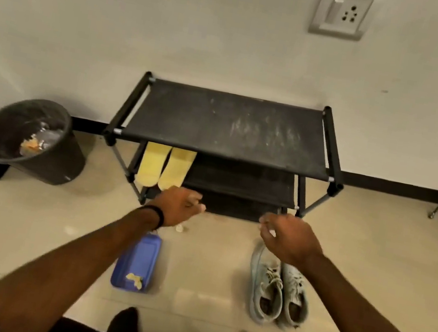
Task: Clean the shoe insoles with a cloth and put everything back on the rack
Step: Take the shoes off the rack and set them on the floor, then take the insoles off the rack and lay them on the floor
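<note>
standing against the pale wall is a black three-tier shoe rack [230, 127] with round metal tube legs, plastic corner joints and taut fabric shelves; the top shelf is dusty, streaked with pale scuffs. two yellow foam insoles [165, 166], flat and rounded at the heel, lie side by side at the left end of the middle shelf, their ends poking past its front edge; the rest of that shelf is bare dark fabric.

the left hand [178, 207], a black band at its wrist, hangs just in front of the insole tips with fingers loosely curled and nothing in them. the right hand [288, 238] hangs before the rack's right front leg, fingers likewise loosely bent and holding nothing. both are blurred.

on the glossy beige floor tiles, a blue rectangular plastic tray [136, 261] with rounded corners lies below the left forearm, a small crumpled yellow cloth [134, 279] in its near end. a pair of worn pale grey-blue laced sneakers [279, 292] stands side by side under the right forearm, well apart from the tray, with open tile between them. a small pale scrap [180, 228] lies on the floor near the left wrist.

a round black plastic bin [29, 137] lined with a bag holds litter at the left of the rack. a white wall socket [343, 12] sits high on the right.
</note>
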